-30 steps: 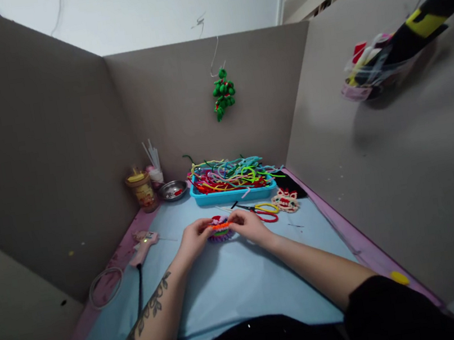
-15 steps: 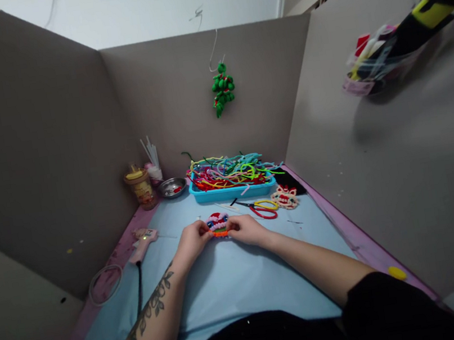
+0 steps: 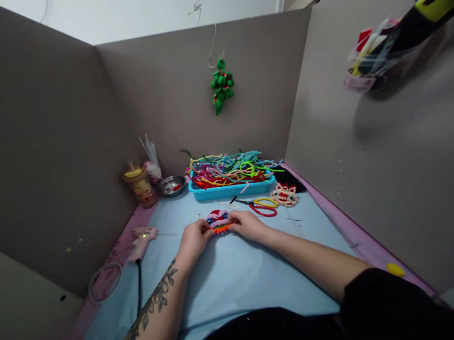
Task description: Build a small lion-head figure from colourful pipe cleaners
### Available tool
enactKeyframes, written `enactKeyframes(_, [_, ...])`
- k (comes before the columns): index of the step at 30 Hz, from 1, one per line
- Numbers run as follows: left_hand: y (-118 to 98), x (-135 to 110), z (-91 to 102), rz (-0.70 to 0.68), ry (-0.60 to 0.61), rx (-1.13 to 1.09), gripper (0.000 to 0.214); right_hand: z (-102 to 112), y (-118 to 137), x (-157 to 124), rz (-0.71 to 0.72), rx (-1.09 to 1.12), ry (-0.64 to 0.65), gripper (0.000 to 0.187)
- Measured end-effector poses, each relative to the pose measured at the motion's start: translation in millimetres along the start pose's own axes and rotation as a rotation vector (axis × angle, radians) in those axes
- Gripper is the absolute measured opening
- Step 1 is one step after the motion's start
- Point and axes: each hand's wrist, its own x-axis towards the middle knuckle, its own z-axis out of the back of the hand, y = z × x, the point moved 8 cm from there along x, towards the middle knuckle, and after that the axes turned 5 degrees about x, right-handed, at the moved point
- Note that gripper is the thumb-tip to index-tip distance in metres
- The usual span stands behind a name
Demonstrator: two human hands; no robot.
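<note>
Both of my hands pinch a small craft piece (image 3: 218, 220) made of coloured pipe cleaners, with red, pink, blue and orange parts. My left hand (image 3: 194, 238) grips its left side and my right hand (image 3: 246, 225) grips its right side. The piece is held just above the light blue table mat (image 3: 227, 283), near the middle of the desk. Fingers of both hands are closed on it.
Behind the hands stand a blue tray (image 3: 230, 190) heaped with pipe cleaners, red-and-yellow scissors (image 3: 260, 206), a finished craft figure (image 3: 285, 195), a metal bowl (image 3: 171, 185) and a jar (image 3: 141, 186). A pink glue gun (image 3: 141, 239) lies left. Grey partition walls enclose the desk; a green ornament (image 3: 221, 88) hangs on the back wall.
The craft piece has been turned in my hands: a second ago its orange strip faced up over a purple base, now the red and blue face shows. Both hands stayed in place.
</note>
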Motion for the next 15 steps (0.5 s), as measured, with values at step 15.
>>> enactKeyframes(15, [-1,1,4.2,0.019,-0.038,-0.003,0.003,3,-30,11,-0.042,0.028,-0.059,0.01])
